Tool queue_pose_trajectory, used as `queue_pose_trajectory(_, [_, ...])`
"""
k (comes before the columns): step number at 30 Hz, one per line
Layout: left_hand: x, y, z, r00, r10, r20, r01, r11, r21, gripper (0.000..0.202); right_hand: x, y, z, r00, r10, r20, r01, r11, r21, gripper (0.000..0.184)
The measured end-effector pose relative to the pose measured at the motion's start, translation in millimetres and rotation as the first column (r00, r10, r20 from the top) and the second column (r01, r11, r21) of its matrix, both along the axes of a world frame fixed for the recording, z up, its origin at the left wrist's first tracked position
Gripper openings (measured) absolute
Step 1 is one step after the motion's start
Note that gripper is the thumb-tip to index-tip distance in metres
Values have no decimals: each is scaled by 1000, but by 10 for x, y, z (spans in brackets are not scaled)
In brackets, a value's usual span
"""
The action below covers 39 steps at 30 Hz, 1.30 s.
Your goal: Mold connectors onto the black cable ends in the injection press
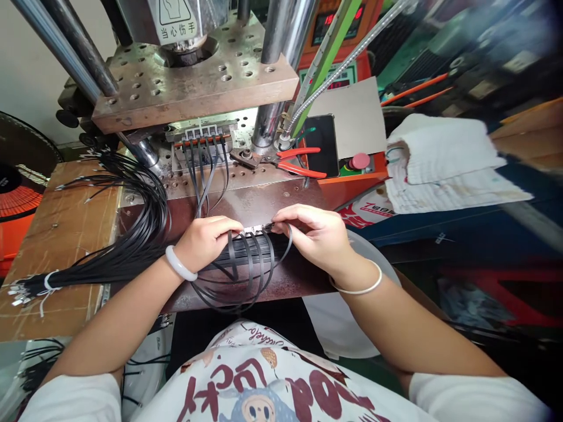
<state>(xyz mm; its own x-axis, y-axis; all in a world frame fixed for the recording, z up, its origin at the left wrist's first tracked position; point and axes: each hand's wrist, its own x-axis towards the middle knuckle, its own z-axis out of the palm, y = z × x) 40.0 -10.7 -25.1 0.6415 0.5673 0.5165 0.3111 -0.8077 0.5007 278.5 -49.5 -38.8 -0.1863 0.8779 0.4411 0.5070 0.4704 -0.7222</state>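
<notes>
A small silvery strip (255,230) with several black flat cables (249,255) hanging from it lies between my two hands. My left hand (211,239) pinches its left end. At the right end, the fingers of my right hand (319,234) are closed on a cable end with a small dark tip. That cable (288,243) loops down and joins the others above the brown metal ledge. Behind my hands, a metal mould (202,140) in the press holds another row of cables, with a pale branched piece (200,130) on top.
The press's upper plate (197,97) hangs above the mould. Red-handled pliers (301,162) lie to its right, near a red push button (360,161). A large bundle of black cables (149,234) covers the left side, partly on a wooden board (65,234). A fan (20,187) stands far left.
</notes>
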Motion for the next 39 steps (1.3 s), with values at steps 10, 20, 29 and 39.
queue_pose_trajectory(10, [-25, 15, -21, 995, 91, 28, -89, 993, -81, 7, -9, -5, -29, 943, 47, 328, -133, 960, 246, 25])
queue_pose_trajectory(20, [-72, 21, -51, 997, 45, -61, -37, 991, 130, 17, 40, 24, -6, 972, 124, 199, -157, 975, 157, 23])
queue_pose_trajectory(29, [-77, -1, -60, 993, 45, -110, -23, 981, 192, 19, 180, 110, -96, 898, 71, 434, -84, 996, 9, 15])
queue_pose_trajectory(39, [-278, 23, 104, 979, 116, -165, -101, 990, 97, 28, 311, 116, 36, 870, -57, 489, 25, 997, 72, 11])
